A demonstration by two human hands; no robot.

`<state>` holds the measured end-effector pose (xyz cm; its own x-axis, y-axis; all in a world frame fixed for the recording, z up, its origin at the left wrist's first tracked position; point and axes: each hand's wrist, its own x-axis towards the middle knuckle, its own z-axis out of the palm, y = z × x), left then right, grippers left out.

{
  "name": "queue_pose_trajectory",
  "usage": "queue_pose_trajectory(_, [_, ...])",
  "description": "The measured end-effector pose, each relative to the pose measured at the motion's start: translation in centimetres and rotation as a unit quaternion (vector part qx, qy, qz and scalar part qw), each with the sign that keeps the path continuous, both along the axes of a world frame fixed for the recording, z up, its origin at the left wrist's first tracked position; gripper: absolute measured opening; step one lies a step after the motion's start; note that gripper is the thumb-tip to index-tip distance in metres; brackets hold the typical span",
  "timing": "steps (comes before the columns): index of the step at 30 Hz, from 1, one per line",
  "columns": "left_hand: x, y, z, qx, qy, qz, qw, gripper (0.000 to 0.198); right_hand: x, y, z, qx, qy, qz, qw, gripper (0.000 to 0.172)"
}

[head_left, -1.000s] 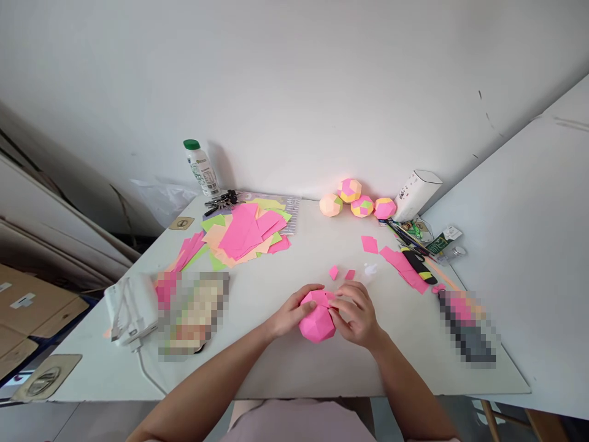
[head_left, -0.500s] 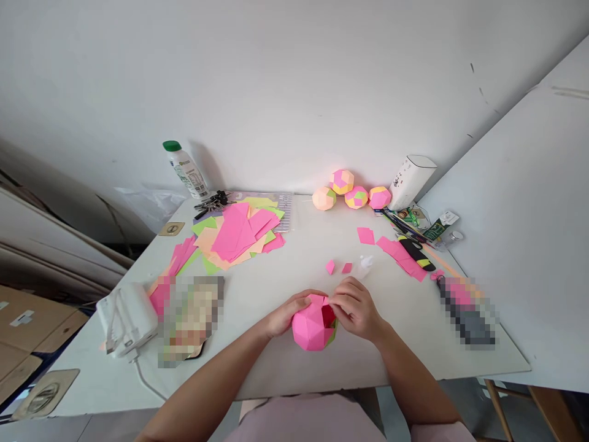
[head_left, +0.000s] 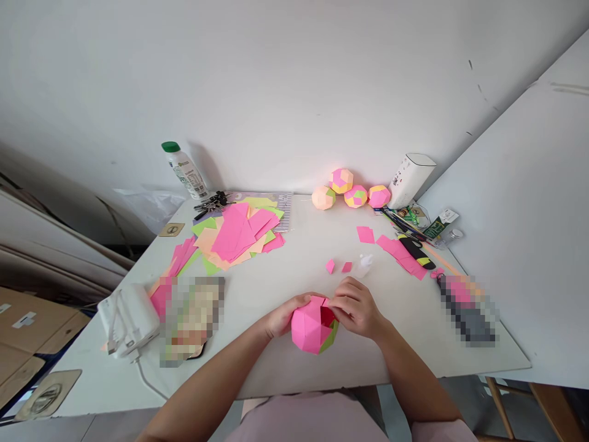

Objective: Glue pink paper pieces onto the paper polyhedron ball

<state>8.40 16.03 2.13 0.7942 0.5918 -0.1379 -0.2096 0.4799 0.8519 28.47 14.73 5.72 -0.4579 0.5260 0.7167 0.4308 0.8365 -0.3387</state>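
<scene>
A pink faceted paper ball (head_left: 311,325) with an open gap and a green facet on its right rests low over the white table (head_left: 294,362), just in front of me. My left hand (head_left: 281,318) cups its left side with curled fingers. My right hand (head_left: 358,308) pinches the paper at the top edge of the gap. Two small pink paper bits (head_left: 338,266) lie just beyond my hands, next to a small white glue bottle (head_left: 365,264).
A pile of pink, orange and green paper sheets (head_left: 239,234) lies at the back left, with keys (head_left: 209,201) and a green-capped bottle (head_left: 181,167). Three finished paper balls (head_left: 352,192) and a white box (head_left: 410,179) stand at the back. Scissors and pink strips (head_left: 407,252) lie right; a white charger (head_left: 129,319) left.
The ball has turned in my hands, so its open gap and green facet now show on the right. The view shifted slightly; my hands stay on the ball.
</scene>
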Motion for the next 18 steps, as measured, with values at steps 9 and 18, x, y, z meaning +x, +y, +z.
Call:
queue_pose_trajectory(9, [0.01, 0.02, 0.15, 0.002, 0.006, -0.003, 1.000, 0.046, -0.16, -0.11, 0.19, 0.003, -0.007, -0.007, 1.000, 0.018])
queue_pose_trajectory(18, [-0.18, 0.06, -0.53, 0.043, 0.010, 0.002, 0.999, 0.051, -0.39, -0.24, -0.03, 0.032, -0.017, -0.015, 0.999, 0.019])
